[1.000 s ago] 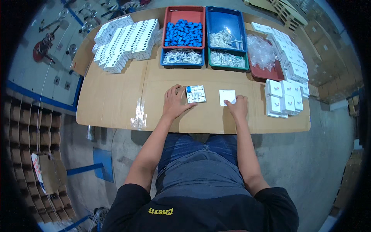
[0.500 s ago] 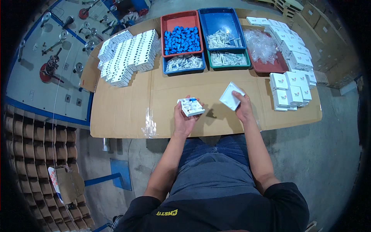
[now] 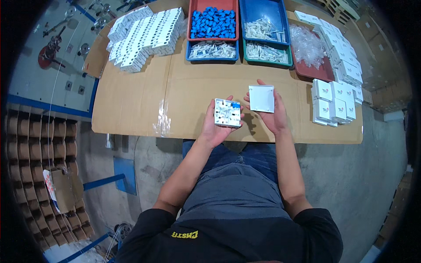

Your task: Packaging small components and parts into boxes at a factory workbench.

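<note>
My left hand (image 3: 213, 131) holds a small square white box base (image 3: 227, 113) with its open side up. Inside it lie small whitish pieces and one blue piece in a corner. My right hand (image 3: 279, 115) grips a flat square white cover (image 3: 262, 98), its plain inner face turned up, fingers behind it and thumb along its side. Base and cover are apart, side by side above the cardboard tabletop (image 3: 193, 87).
Beyond my hands stand a red tray (image 3: 191, 22) of blue pieces, blue (image 3: 212, 59) and green trays (image 3: 268, 63) of white pieces, and a red tray with clear plastic bags (image 3: 307, 46). White units (image 3: 147, 39) are stacked left, closed white boxes (image 3: 337, 103) right.
The cover in my right hand has turned from tilted to squarely facing up. My left hand has levelled the base, so its contents show more fully. The whole view has shifted.
</note>
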Demonstrator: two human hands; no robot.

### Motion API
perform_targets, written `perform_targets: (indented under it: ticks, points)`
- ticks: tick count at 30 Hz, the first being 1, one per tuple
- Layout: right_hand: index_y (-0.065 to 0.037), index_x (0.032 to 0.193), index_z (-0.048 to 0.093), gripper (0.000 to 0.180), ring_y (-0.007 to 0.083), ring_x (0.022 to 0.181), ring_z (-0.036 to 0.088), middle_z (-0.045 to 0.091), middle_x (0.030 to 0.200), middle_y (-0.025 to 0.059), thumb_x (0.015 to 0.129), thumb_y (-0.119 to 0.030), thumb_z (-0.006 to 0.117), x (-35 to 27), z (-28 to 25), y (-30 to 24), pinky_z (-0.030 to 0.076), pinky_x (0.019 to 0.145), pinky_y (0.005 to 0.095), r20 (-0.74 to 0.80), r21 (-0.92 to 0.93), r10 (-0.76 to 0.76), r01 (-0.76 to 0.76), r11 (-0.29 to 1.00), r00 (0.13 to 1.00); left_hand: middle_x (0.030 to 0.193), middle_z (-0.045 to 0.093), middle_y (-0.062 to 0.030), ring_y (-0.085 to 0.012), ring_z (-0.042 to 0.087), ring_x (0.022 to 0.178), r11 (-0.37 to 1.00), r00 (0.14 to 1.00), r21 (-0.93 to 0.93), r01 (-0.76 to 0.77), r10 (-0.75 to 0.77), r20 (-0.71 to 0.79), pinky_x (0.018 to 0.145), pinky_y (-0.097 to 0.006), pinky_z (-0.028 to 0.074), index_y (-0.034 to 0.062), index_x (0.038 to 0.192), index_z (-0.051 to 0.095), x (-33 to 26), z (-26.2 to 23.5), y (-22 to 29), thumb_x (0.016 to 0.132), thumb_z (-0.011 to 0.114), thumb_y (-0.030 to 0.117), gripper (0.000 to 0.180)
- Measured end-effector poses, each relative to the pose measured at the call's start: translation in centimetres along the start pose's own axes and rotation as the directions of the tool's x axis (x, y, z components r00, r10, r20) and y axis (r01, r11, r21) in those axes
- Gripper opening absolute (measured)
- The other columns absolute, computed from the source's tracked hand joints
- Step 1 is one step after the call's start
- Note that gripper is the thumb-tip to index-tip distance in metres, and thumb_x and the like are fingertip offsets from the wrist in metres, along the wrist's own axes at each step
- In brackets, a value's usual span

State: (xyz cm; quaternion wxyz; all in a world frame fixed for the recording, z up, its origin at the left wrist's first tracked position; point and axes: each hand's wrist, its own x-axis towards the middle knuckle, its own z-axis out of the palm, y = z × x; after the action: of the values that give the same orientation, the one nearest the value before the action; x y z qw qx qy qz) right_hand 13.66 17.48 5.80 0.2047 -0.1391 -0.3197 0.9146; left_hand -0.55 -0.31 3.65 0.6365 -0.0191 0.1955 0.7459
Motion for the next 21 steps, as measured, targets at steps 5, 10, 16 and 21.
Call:
perform_targets:
  ticks: [5, 10, 16, 21]
  points:
    - [-0.011, 0.151, 0.048, 0.062, 0.0317, 0.129, 0.056, 0.056, 0.143, 0.0188, 0.095, -0.027, 0.070, -0.6, 2.3, 1.9, 0.046, 0.107, 0.0415, 0.165, -0.827, -0.203, 0.247, 0.504, 0.965, 0.135, 0.061, -0.0146, -0.0317, 0.062, 0.119, 0.990, 0.997, 0.141, 0.021, -0.011, -0.072, 0.095, -0.050, 0.054, 0.0178, 0.152, 0.042, -0.6, 0.4, -0.1, 0.103, 0.026, 0.070, 0.074]
    - [-0.013, 0.137, 0.064, 0.065, 0.0342, 0.128, 0.055, 0.056, 0.142, 0.0147, 0.077, -0.023, 0.086, -1.1, 4.2, 2.8, 0.047, 0.106, 0.0422, 0.394, -0.898, -0.209, 0.424, 0.120, 0.895, 0.130, 0.064, -0.0089, -0.0253, 0.065, 0.115, 0.979, 0.983, 0.203, 0.008, 0.029, -0.181, 0.091, -0.043, 0.057, 0.0146, 0.142, 0.052, -0.9, 1.0, -0.8, 0.102, 0.028, 0.070, 0.072]
    - [-0.017, 0.135, 0.067, 0.065, 0.0333, 0.129, 0.055, 0.056, 0.143, 0.0128, 0.074, -0.025, 0.087, -1.1, 4.5, 3.3, 0.047, 0.106, 0.0429, 0.476, -0.863, -0.175, 0.496, 0.093, 0.862, 0.126, 0.064, -0.0106, -0.0252, 0.065, 0.115, 0.950, 0.970, 0.312, -0.007, 0.082, -0.230, 0.089, -0.040, 0.058, 0.0122, 0.142, 0.049, -0.4, 1.0, -1.0, 0.104, 0.025, 0.067, 0.071]
    - [-0.020, 0.135, 0.067, 0.066, 0.0333, 0.129, 0.055, 0.056, 0.144, 0.0117, 0.073, -0.026, 0.088, -1.1, 4.3, 3.5, 0.047, 0.106, 0.0422, 0.479, -0.862, -0.170, 0.498, 0.091, 0.861, 0.125, 0.064, -0.0118, -0.0265, 0.066, 0.112, 0.958, 0.965, 0.287, -0.008, 0.082, -0.249, 0.088, -0.040, 0.058, 0.0110, 0.141, 0.048, -0.4, 2.3, -1.1, 0.105, 0.026, 0.065, 0.069]
